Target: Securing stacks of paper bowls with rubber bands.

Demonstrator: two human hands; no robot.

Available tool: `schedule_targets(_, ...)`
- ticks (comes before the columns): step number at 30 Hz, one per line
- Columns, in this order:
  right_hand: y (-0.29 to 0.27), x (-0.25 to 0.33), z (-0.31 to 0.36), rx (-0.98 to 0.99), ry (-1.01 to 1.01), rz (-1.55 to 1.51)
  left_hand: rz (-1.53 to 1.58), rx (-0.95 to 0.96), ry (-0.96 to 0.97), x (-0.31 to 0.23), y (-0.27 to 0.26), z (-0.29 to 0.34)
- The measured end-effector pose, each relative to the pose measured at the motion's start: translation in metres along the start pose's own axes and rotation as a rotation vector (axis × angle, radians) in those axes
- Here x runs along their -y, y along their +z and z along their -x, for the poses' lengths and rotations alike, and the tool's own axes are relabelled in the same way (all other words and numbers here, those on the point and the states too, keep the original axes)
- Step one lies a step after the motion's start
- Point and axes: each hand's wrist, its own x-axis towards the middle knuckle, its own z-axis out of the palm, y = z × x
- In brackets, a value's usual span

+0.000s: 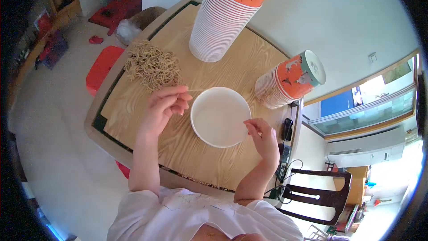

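Note:
A white round paper bucket (pixel 221 117) stands on the wooden table, its mouth facing up and its inside bare. My left hand (pixel 162 107) is beside its left rim, thumb and forefinger pinched on a thin tan cord (pixel 195 90) that runs toward the top of the rim. At the right rim is my right hand (pixel 263 138), its thumb and forefinger closed on the edge. Whether a cord end is between those fingertips is too small to tell. Beyond my left hand lies a loose heap of tan cords (pixel 153 64).
A tall stack of nested buckets (pixel 223 20) with an orange printed outside rises at the back. A shorter stack (pixel 290 80), upside down and tilted, sits at the right, cords hanging along it. A red stool (pixel 102 69), a dark chair (pixel 318 196) and black cables (pixel 281 174) flank the table.

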Motion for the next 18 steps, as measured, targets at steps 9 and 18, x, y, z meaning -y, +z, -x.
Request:
schedule_targets(9, 0.014, 0.052, 0.074, 0.423, -0.25, 0.142, -0.272, 0.128, 0.129, -0.035, 0.035, 0.075)
schedule_targets(18, 0.031, 0.055, -0.004, -0.052, -0.508, 0.231, -0.603, -0.068, -0.005, -0.02, 0.064, 0.093)
